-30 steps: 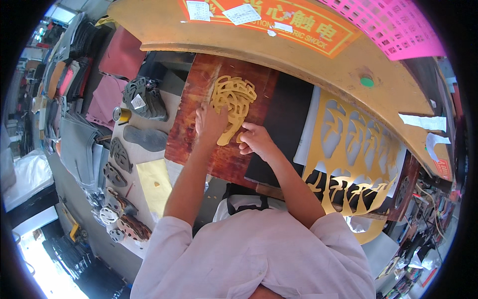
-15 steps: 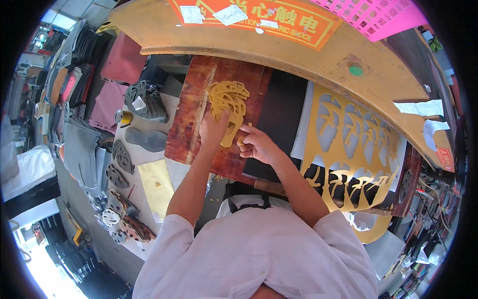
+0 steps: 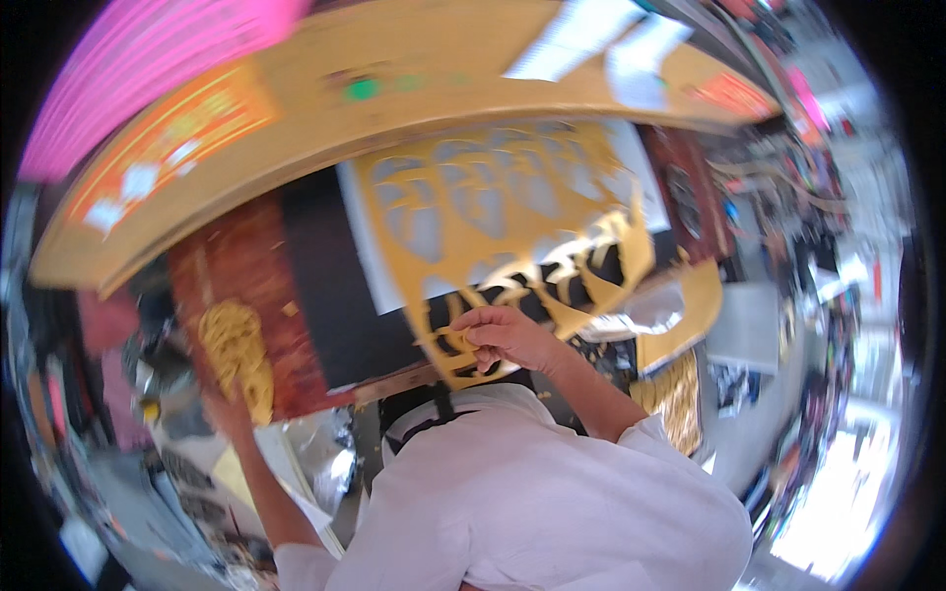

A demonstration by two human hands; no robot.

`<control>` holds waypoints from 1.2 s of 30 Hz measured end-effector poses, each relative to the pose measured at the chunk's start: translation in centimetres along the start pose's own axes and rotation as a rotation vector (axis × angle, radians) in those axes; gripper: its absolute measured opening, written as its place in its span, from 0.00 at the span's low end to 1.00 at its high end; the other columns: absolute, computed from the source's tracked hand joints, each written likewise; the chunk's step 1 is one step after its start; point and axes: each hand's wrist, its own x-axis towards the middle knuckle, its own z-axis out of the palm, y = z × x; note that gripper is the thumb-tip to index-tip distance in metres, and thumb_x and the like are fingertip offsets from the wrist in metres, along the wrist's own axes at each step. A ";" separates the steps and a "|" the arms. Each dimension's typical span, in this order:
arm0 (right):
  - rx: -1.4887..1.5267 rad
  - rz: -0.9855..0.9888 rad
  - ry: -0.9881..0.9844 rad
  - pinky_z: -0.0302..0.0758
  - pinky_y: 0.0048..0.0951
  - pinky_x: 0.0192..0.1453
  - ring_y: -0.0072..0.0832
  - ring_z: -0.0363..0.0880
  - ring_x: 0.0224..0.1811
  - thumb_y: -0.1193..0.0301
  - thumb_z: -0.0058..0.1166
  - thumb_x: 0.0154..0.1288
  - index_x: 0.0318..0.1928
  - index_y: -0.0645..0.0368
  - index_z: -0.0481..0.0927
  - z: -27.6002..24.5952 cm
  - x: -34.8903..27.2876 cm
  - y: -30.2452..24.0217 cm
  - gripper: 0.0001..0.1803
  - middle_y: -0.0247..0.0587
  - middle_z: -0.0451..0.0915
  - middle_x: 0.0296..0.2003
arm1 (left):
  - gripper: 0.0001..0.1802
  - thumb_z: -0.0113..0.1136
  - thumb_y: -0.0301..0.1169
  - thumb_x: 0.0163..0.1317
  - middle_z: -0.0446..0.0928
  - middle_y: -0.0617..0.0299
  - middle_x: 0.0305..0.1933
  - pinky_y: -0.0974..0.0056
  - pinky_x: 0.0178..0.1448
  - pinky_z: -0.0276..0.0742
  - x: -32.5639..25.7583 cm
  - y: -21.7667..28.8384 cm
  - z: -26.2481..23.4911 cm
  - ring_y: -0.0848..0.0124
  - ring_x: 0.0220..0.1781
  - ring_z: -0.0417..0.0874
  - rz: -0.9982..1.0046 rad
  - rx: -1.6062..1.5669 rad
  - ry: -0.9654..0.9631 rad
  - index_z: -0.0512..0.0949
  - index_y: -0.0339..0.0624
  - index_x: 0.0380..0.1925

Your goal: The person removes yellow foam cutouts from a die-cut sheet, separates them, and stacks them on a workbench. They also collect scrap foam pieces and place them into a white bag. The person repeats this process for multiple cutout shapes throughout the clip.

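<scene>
A stack of yellow cut-out shoe-upper pieces (image 3: 235, 340) lies on the reddish-brown board (image 3: 296, 360) at the left. My left hand (image 3: 231, 412) is at the stack's near end, smeared by motion, so its fingers do not read clearly. In front of me, my right hand (image 3: 507, 338) is closed in a pinch over the near left corner of a yellow sheet (image 3: 402, 281) full of cut-out holes. What the pinch holds, if anything, blends with the yellow of the sheet. Under the sheet lie white paper (image 3: 367, 251) and a black mat (image 3: 330, 295).
A broad tan machine beam (image 3: 296, 118) with a green button (image 3: 362, 89) spans the far side. A pink basket (image 3: 148, 79) sits on it at the far left. Beyond the board's right end stand a grey panel (image 3: 739, 325) and yellow material (image 3: 680, 399).
The view has swung to the right. My right hand has moved from beside the stack to the perforated sheet. My left hand has slipped from the middle of the stack to its near end.
</scene>
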 end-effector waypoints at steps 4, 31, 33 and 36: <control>-0.094 -0.261 0.503 0.86 0.27 0.36 0.25 0.84 0.29 0.69 0.61 0.76 0.63 0.65 0.79 -14.0 -12.8 0.5 0.20 0.37 0.84 0.34 | 0.31 0.63 0.48 0.76 0.86 0.41 0.56 0.52 0.54 0.84 -6.1 7.4 -1.6 0.49 0.50 0.89 -0.040 -0.352 -0.150 0.78 0.31 0.64; -0.598 -0.299 0.712 0.75 0.26 0.47 0.15 0.78 0.40 0.64 0.66 0.73 0.52 0.61 0.88 -39.9 -22.8 -6.6 0.15 0.28 0.86 0.41 | 0.18 0.57 0.44 0.81 0.67 0.72 0.19 0.68 0.22 0.63 -20.9 31.3 -4.2 0.81 0.19 0.68 -0.165 -1.128 -0.505 0.76 0.44 0.34; -0.629 -0.239 0.798 0.76 0.24 0.47 0.15 0.80 0.42 0.65 0.68 0.72 0.52 0.60 0.87 -38.9 -27.1 -2.0 0.14 0.30 0.87 0.42 | 0.19 0.57 0.43 0.82 0.68 0.69 0.18 0.64 0.23 0.66 -25.0 28.6 -3.8 0.77 0.18 0.69 0.029 -0.960 -0.407 0.76 0.42 0.34; -0.654 -0.025 0.763 0.79 0.27 0.50 0.19 0.83 0.44 0.63 0.68 0.72 0.50 0.62 0.88 -37.9 -30.8 6.0 0.16 0.33 0.88 0.40 | 0.17 0.57 0.39 0.79 0.82 0.51 0.28 0.53 0.37 0.79 -31.4 25.2 -1.5 0.55 0.29 0.84 0.082 -0.717 -0.395 0.77 0.37 0.36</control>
